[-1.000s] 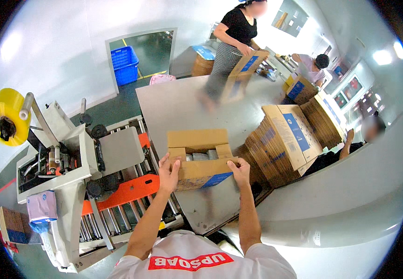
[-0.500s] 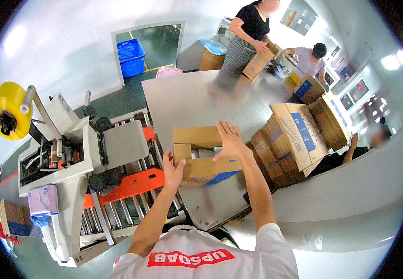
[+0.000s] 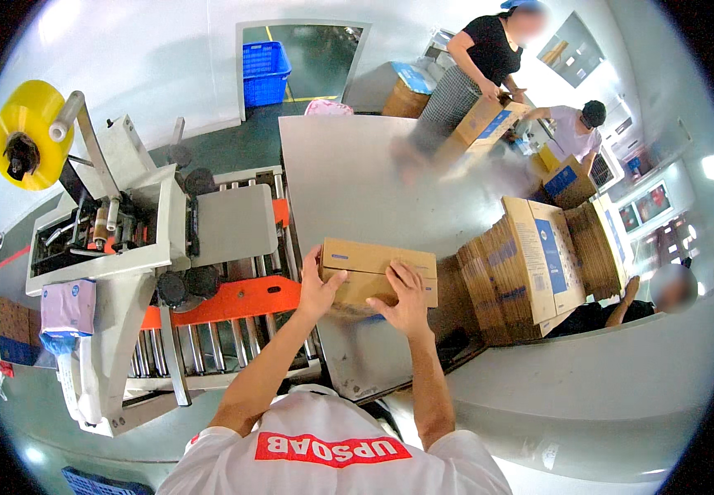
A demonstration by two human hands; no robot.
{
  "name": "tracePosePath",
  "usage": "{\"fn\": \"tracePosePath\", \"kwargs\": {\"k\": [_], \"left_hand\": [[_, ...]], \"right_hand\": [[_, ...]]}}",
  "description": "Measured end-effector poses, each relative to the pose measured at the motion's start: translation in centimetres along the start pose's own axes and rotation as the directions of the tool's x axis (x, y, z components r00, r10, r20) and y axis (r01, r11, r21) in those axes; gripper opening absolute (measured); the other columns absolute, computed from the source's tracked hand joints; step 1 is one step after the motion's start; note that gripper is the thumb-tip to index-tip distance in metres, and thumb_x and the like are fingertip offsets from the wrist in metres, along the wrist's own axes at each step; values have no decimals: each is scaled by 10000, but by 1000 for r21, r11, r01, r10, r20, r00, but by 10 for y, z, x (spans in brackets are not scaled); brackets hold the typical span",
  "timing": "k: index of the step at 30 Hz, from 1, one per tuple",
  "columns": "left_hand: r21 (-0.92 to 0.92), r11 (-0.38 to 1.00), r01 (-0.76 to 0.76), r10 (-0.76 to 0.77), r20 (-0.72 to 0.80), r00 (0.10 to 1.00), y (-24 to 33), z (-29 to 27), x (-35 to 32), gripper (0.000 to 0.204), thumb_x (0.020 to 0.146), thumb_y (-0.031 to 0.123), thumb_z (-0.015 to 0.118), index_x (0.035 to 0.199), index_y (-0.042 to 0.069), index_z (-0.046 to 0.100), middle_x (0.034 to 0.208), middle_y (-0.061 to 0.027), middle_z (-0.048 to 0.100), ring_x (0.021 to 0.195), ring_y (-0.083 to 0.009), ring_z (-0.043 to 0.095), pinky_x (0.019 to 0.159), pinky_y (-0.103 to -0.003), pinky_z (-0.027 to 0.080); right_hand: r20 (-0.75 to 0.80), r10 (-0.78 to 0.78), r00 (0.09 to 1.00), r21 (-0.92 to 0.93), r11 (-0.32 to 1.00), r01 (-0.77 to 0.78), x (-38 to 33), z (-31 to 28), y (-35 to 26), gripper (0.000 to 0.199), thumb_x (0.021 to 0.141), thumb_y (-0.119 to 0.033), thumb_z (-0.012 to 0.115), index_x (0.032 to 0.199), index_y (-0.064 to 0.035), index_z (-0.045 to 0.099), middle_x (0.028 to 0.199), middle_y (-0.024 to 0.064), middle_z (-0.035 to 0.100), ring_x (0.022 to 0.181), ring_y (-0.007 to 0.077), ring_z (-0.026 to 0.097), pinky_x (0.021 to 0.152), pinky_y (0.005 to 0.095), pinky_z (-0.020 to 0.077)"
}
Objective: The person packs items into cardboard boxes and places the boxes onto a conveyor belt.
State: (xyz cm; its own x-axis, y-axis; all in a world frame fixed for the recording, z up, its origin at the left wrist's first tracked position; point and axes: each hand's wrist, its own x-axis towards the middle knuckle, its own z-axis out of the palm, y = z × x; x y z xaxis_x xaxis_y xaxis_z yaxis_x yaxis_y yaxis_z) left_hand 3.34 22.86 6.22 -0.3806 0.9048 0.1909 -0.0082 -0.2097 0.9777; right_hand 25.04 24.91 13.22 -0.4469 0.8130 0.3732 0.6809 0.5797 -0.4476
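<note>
A brown cardboard box (image 3: pixel 379 257) stands at the left front of the grey table, its top flaps folded over so that its contents are hidden. My left hand (image 3: pixel 321 287) is closed round the box's left end, thumb on the near side of the top. Across the near top flap lies my right hand (image 3: pixel 407 299), fingers spread and thumb apart, pressing on the cardboard.
To the left is a taping machine (image 3: pixel 118 231) with a yellow tape roll (image 3: pixel 31 132) and a roller conveyor (image 3: pixel 233 338). Stacked flat cartons (image 3: pixel 530 256) stand at the right. A co-worker (image 3: pixel 489 58) handles a carton (image 3: pixel 489 120) across the table (image 3: pixel 332 165).
The box's top flaps, upright and apart before, now lie folded over the contents. My right hand has come down onto the near flap. The co-worker's carton has turned.
</note>
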Motion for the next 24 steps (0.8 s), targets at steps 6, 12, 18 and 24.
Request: {"fn": "tracePosePath", "kwargs": {"k": [6, 12, 18, 24], "left_hand": [[-297, 837, 459, -448, 108, 887, -9, 1, 6, 652, 976, 282, 640, 1500, 64, 320, 1395, -121, 510, 1298, -263, 485, 1079, -424, 412], [-440, 673, 595, -582, 182, 793, 8, 0, 2, 759, 975, 350, 638, 1559, 63, 247, 1507, -122, 436, 1385, -252, 416, 1130, -400, 340], [-405, 722, 561, -565, 122, 816, 5, 5, -1, 739, 978, 320, 628, 1550, 30, 261, 1528, -118, 415, 1407, -232, 390, 1146, -369, 315], [-405, 754, 518, -564, 6, 826, 9, 15, -6, 671, 987, 283, 592, 1532, 18, 304, 1522, -126, 422, 1399, -238, 400, 1153, -366, 304]], "right_hand": [[10, 37, 999, -108, 994, -36, 2, -7, -7, 673, 798, -523, 747, 1192, 18, 676, 1388, 129, 569, 1294, 355, 488, 1112, 518, 342], [201, 229, 952, 75, 966, -248, 17, -28, 22, 582, 880, -437, 716, 1261, -4, 639, 1422, 162, 524, 1330, 381, 444, 1100, 500, 369], [21, 482, 876, 158, 863, -479, 14, -31, 79, 643, 924, -338, 678, 1471, -84, 458, 1529, 199, 418, 1413, 344, 394, 1163, 413, 316], [247, 502, 829, 476, 683, -555, 10, -31, 81, 606, 955, -282, 646, 1490, -90, 436, 1558, 166, 402, 1451, 291, 359, 1172, 395, 292]]}}
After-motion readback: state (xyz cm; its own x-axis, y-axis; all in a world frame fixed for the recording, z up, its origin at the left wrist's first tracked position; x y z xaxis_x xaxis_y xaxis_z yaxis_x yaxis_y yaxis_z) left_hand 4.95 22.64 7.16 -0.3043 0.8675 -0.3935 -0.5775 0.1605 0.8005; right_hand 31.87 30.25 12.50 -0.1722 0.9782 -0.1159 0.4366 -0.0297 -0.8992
